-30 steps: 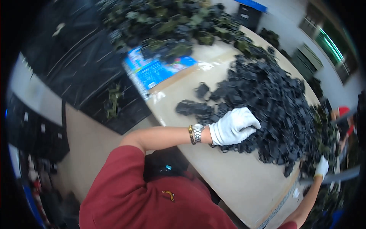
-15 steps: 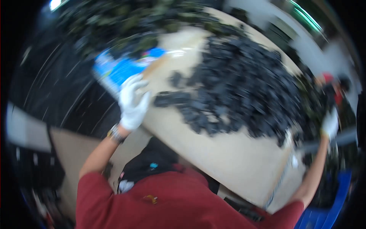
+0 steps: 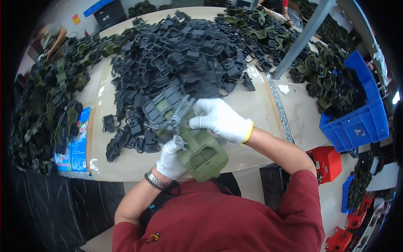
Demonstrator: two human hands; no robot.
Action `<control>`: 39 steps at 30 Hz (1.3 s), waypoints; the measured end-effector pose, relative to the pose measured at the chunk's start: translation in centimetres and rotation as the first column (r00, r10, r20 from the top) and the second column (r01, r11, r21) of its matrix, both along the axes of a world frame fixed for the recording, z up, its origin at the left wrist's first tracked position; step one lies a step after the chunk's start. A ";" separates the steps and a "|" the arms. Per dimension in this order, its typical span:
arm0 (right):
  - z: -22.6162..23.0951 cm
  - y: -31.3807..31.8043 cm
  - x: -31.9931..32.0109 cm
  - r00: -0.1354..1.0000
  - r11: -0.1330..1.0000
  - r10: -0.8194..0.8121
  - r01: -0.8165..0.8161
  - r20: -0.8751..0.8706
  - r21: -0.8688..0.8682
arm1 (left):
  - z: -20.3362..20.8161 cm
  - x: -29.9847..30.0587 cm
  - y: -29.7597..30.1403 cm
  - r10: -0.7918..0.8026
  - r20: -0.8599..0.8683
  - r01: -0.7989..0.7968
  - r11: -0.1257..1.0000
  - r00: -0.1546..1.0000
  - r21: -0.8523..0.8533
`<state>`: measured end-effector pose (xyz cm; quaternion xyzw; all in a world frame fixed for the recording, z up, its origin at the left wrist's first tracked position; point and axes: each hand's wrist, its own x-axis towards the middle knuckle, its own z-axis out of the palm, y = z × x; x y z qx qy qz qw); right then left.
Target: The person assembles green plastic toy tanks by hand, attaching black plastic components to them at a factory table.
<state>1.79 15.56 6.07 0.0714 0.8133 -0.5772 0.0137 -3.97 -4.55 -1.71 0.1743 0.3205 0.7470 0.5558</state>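
Observation:
A green toy military truck (image 3: 205,155) is held in front of my chest, above the table's near edge. My white-gloved left hand (image 3: 171,159) grips its left side, fingers partly hidden by the body. From the other side, my gloved right hand (image 3: 220,121) closes its fingers on the truck's upper part, beside a grey toy gun (image 3: 179,113) mounted on it. A dark grey ribbed section (image 3: 161,105) shows at the truck's far end. Just beyond lies a large heap of dark grey plastic parts (image 3: 168,54).
Green toy vehicles pile up at the left (image 3: 54,96) and far right. A metal post (image 3: 304,40) rises at the table's right. Beyond it sits a blue crate (image 3: 357,126), with a red stool (image 3: 325,164) below. Other people work across the table.
My right hand has come back from far right and my left from over the table. Both now grip a toy truck that was not visible in them before. The view has turned.

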 end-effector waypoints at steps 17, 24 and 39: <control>-12.8 29.8 -0.9 0.727 0.216 -0.585 0.566 -0.358 0.796 | -0.2 1.4 -0.8 0.090 -0.056 -0.094 0.993 0.994 -0.074; -8.5 24.4 7.2 0.750 0.405 -0.577 0.606 -0.323 0.685 | -1.1 0.8 -1.4 -0.016 0.135 0.028 0.996 0.991 -0.089; -10.1 9.3 12.4 0.935 0.441 -0.290 0.318 -0.201 0.840 | -2.7 0.6 0.7 0.312 0.069 -0.298 0.941 0.948 -0.163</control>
